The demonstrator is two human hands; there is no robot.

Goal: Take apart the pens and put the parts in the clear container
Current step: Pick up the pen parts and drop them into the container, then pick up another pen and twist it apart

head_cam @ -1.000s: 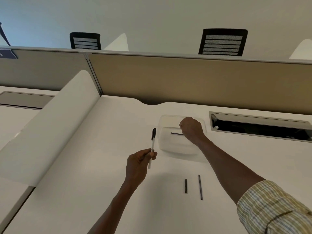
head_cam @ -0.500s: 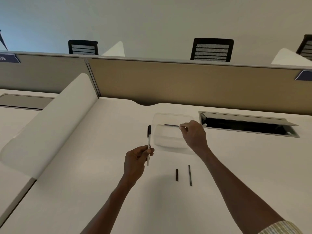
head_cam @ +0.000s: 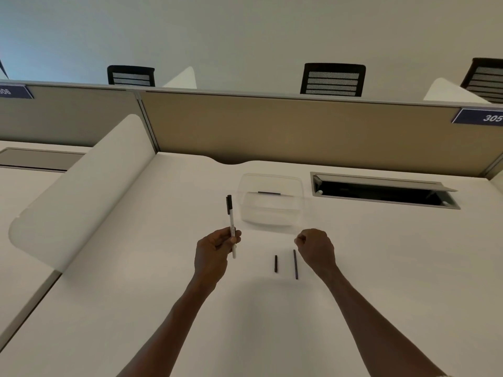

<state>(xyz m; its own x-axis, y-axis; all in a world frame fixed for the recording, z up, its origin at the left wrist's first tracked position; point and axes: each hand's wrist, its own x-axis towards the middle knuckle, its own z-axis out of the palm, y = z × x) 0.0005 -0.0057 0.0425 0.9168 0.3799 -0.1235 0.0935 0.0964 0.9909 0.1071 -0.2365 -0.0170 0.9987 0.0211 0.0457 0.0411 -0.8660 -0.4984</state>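
My left hand grips a white pen with a black cap, held nearly upright just left of the clear container. One dark pen part lies inside the container near its far wall. My right hand hovers in a loose fist just in front of the container's near right corner; I see nothing in it. On the desk between my hands lie a short black part and a longer thin black part, side by side.
The white desk ends at a tan partition. An open cable hatch sits right of the container. A curved white divider rises at the left. Black chairs stand behind the partition.
My right hand has drawn back from over the container toward me, leaving a dark part inside. The left hand keeps holding the pen in about the same place.
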